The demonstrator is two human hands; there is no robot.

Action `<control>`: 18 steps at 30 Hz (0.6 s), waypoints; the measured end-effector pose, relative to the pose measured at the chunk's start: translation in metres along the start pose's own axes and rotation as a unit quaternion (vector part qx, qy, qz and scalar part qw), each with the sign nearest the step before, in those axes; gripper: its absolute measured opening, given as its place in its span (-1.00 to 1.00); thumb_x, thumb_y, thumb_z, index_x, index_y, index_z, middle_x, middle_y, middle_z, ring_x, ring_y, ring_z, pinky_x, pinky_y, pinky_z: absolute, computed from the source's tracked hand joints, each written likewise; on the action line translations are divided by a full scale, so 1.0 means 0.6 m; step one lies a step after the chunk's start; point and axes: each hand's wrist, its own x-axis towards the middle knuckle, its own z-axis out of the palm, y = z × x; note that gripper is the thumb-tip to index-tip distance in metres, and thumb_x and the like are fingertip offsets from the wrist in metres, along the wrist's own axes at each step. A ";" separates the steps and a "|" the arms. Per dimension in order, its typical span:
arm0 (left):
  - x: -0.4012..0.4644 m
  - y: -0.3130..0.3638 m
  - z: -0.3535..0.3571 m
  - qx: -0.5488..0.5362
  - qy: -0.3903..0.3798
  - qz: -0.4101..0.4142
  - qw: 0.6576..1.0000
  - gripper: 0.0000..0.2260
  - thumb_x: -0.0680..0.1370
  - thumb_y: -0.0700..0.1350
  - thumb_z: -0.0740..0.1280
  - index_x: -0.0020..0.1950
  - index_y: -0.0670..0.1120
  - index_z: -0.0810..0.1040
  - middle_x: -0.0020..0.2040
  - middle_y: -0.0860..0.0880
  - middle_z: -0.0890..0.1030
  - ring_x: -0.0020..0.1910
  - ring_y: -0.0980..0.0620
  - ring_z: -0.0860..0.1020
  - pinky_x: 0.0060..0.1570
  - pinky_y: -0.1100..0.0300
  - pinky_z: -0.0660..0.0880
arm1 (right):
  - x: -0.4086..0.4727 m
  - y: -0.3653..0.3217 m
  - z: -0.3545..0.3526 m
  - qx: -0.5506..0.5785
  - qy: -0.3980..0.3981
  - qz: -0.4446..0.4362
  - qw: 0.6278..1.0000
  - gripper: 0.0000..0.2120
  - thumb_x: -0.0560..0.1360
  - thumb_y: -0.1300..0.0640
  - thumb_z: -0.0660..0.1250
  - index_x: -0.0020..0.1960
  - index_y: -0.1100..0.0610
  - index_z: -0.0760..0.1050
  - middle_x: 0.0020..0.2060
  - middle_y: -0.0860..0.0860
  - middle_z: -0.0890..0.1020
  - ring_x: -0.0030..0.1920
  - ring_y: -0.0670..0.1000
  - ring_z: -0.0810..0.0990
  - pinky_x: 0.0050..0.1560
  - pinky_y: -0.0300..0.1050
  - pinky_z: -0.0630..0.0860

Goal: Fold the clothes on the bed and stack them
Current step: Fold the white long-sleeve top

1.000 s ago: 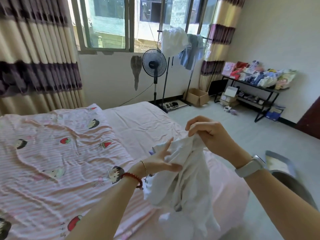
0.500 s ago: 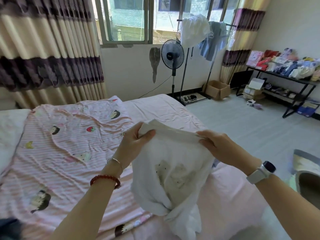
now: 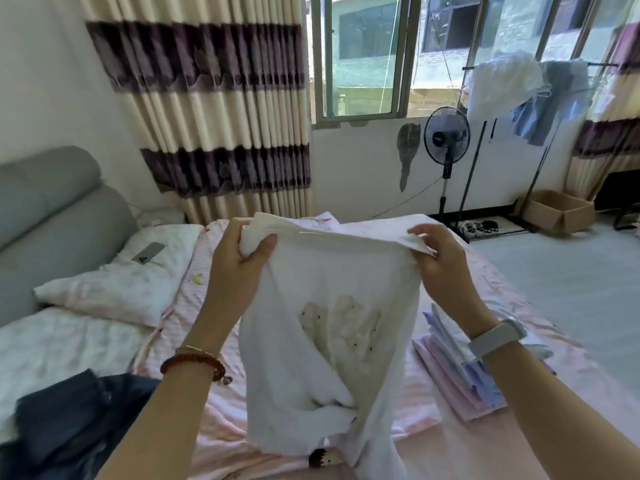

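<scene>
I hold a white garment [image 3: 325, 348] with a faint print up above the bed [image 3: 530, 303]. My left hand [image 3: 239, 268] grips its top left corner in a fist. The top right corner is pinched by my right hand [image 3: 440, 261]. The cloth hangs down between my arms, and its lower end is bunched. A stack of folded pink and pale blue clothes [image 3: 453, 368] lies on the bed under my right forearm. A dark blue garment [image 3: 69, 420] lies crumpled at the bottom left.
A pillow [image 3: 117, 282] with a phone [image 3: 149, 252] on it lies by the grey headboard [image 3: 45, 220]. A standing fan [image 3: 446, 140], a clothes rack [image 3: 512, 84] and a cardboard box [image 3: 557, 209] stand along the window wall. Bare floor lies at the right.
My hands have spread the white garment wide by its top edge. The view has swung left, and the headboard, pillow, dark garment and folded stack have come into sight.
</scene>
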 end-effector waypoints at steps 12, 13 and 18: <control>-0.026 -0.004 -0.195 0.005 -0.052 -0.157 0.986 -0.83 0.50 -0.19 0.35 0.06 -0.02 0.54 -0.11 -0.01 0.61 -0.20 0.07 0.57 -0.14 0.19 0.52 | 0.039 -0.079 0.033 0.060 -0.279 0.042 0.957 -0.82 0.46 0.00 0.36 0.03 0.00 0.49 -0.12 -0.03 0.60 -0.13 -0.05 0.56 -0.21 -0.35 0.49; -0.030 -0.010 -0.200 0.018 -0.047 -0.155 0.987 -0.81 0.50 -0.19 0.36 0.10 -0.05 0.54 -0.06 -0.01 0.62 -0.16 0.06 0.58 -0.09 0.18 0.52 | 0.039 -0.077 0.028 0.073 -0.330 0.057 0.940 -0.63 0.37 -0.10 0.44 0.10 -0.01 0.47 -0.05 0.00 0.62 -0.06 -0.03 0.59 -0.12 -0.27 0.53; -0.059 -0.043 -0.207 0.122 0.040 -0.138 0.982 -0.70 0.51 -0.11 0.35 -0.32 -0.27 0.39 -0.34 -0.11 0.40 -0.32 0.00 0.36 -0.21 0.16 0.32 | 0.015 -0.051 0.022 0.021 -0.383 0.029 0.923 -0.67 0.45 -0.02 0.35 0.13 0.12 0.49 0.00 0.08 0.60 0.03 0.01 0.54 0.07 -0.12 0.47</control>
